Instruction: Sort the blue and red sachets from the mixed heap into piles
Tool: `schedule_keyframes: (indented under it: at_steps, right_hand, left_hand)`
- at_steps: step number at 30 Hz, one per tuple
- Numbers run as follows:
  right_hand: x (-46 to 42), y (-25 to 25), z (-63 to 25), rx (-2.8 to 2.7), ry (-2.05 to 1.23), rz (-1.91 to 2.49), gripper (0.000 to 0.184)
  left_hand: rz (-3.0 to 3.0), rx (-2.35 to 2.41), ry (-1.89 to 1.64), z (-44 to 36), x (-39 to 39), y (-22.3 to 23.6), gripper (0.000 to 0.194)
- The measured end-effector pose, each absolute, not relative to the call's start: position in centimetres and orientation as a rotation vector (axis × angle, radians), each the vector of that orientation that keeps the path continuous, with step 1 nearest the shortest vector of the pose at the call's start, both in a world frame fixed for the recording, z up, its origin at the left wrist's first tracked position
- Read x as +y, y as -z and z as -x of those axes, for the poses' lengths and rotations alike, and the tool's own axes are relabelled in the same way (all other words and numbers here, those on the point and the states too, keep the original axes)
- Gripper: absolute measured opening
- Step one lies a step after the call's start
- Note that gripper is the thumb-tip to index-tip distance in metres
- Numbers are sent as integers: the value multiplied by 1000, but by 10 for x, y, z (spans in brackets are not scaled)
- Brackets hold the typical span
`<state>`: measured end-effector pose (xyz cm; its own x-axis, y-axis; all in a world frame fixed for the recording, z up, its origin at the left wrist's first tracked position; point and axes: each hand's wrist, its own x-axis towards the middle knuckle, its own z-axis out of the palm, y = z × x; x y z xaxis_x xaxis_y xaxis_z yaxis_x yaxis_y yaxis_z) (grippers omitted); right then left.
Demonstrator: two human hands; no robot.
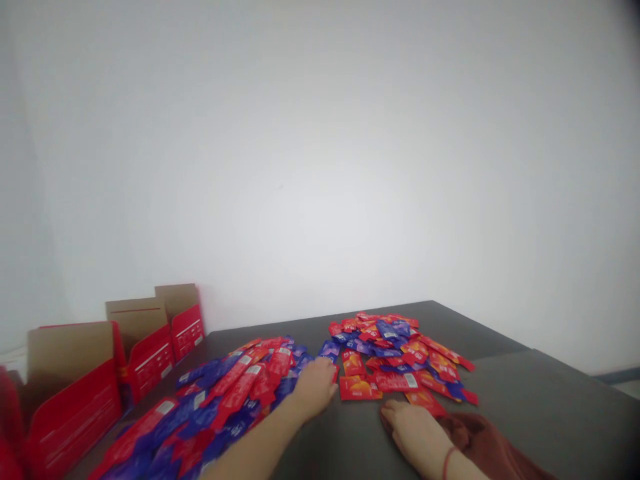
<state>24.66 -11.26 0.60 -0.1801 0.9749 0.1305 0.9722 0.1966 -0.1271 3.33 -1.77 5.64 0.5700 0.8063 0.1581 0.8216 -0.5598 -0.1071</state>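
My left hand (314, 388) reaches forward between two heaps of red and purple sachets, fingers curled at the edge of the left heap (220, 400); whether it grips one I cannot make out. My right hand (416, 432) lies flat on the dark table (540, 400), fingers stretched toward the right heap (400, 353), touching or nearly touching a red sachet (425, 400). A red string sits on the right wrist, with a dark red sleeve behind it.
Three open red cardboard boxes (150, 353) with brown flaps stand in a row along the table's left side. A plain white wall rises behind the table. The table's right edge runs diagonally at the far right.
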Motion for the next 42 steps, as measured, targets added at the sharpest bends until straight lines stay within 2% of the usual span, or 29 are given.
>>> schedule_keyframes:
  at_steps: [3,6,8,13,18,22,26,30,33,37,42]
  right_hand:
    - [-116,-9,-251,-2325,-48,1725,36]
    - [-115,-12,-257,-2276,-114,1625,34]
    - [-112,-11,-260,-2176,-104,1664,38]
    - [-107,-4,-258,-2177,-79,1714,51]
    - [-105,1,-259,-2175,-90,1780,52]
    - [-104,3,-264,-2272,-104,1700,56]
    - [-107,0,-263,-2396,-108,1601,61]
    - [-110,-12,-258,-2349,-145,1699,58]
    - [-119,-21,-251,-2461,-244,1497,51]
    - [-134,-29,-250,-2523,-384,1346,41]
    - [-131,-30,-266,-2417,-534,1368,41]
  left_hand:
    - [2750,-1295,171,-77,-25,-29,44]
    - [2778,-1320,195,-93,-34,-13,50]
    - [2753,-1382,180,-94,-48,-5,55]
    - [2826,-1466,54,-88,-91,3,85]
    - [3102,-1032,260,-64,-95,7,54]
    - [3063,-772,390,-58,-77,23,57]
    - [2941,-839,367,-76,-70,41,63]
    - [2872,-765,274,-82,-69,51,52]
    - [2860,-713,270,-76,-67,52,47]
    - [2900,-805,328,-69,-66,49,56]
    - [3016,-938,623,-67,-71,38,78]
